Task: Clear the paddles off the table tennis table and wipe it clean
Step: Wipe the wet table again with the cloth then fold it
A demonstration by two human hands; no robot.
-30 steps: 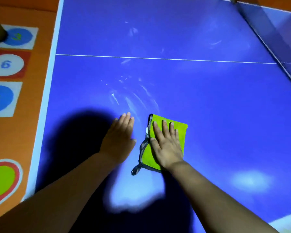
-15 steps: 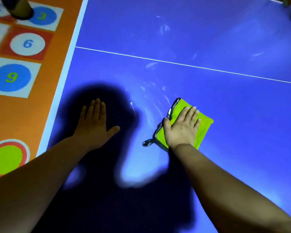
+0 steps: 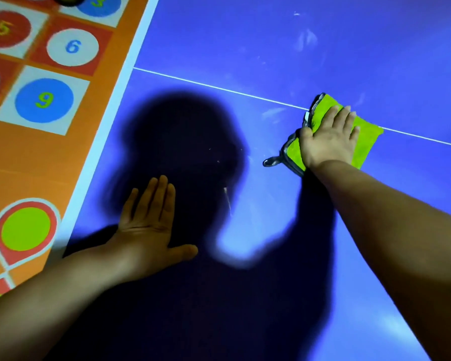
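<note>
While my left grip [image 3: 149, 227] has stayed planted flat on the desk [image 3: 245, 35] near its white edge, fingers straight and thumb spread, holding nothing, my right grip [image 3: 328, 136] has pushed the green cloth [image 3: 367, 136] up and away to the right. A second ago the cloth lay just beside my left grip. Now it sits well apart from it, across the thin white line [image 3: 219, 87] that runs over the blue surface. My right fingers lie flat and apart on top of the cloth, pressing it down rather than clutching it, with the thumb at its grey-trimmed edge. A small grey loop [image 3: 270, 161] trails from the near corner.

I judge this to be one stroke in the wiping part of the job. No paddles show anywhere in view, so that part looks done, though I cannot see the whole desk. Pale smears [image 3: 306, 40] remain beyond the line, and a fainter one [image 3: 274, 113] sits just left of the cloth, so there is wiping left to do there. My own shadow [image 3: 182, 142] darkens much of the near area, and I cannot tell how clean that part is.

No brand or label can be read on the cloth. The only writing is on the orange floor mat [image 3: 24, 157] to the left: circles numbered 5 [image 3: 2, 28], 6 [image 3: 73, 46], 9 [image 3: 44, 100] and, cut by the frame edge, 3 [image 3: 98, 1].
</note>
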